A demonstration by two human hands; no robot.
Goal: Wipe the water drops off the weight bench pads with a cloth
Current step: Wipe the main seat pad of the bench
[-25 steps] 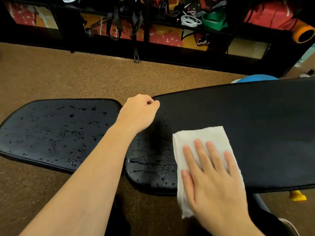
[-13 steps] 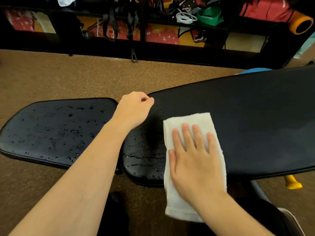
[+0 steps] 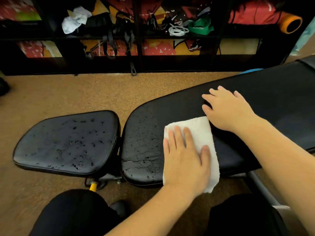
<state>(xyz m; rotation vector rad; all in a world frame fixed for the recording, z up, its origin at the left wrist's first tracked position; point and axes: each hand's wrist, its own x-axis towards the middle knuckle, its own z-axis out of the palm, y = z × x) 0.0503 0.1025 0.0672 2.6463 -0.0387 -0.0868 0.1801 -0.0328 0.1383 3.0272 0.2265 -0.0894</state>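
The small black seat pad (image 3: 68,142) on the left is covered with water drops. The long black back pad (image 3: 272,99) runs off to the right; its near left end (image 3: 143,145) is wet, and the stretch right of the cloth looks dry. A folded white cloth (image 3: 196,128) lies across that pad, its lower end hanging over the front edge. My left hand (image 3: 185,160) presses flat on the cloth with straight fingers. My right hand (image 3: 226,111) rests open on the bare pad just beyond the cloth.
A black shelf unit with straps, a green band (image 3: 201,26) and an orange foam roller (image 3: 291,23) lines the back. Brown speckled floor surrounds the bench. A yellow knob (image 3: 93,186) sits under the seat. My knees in black trousers (image 3: 76,213) are below.
The cloth, earlier under my right hand, now lies under my left hand. My left hand left the pad's far edge; my right hand moved up onto the bare pad. The view shifted.
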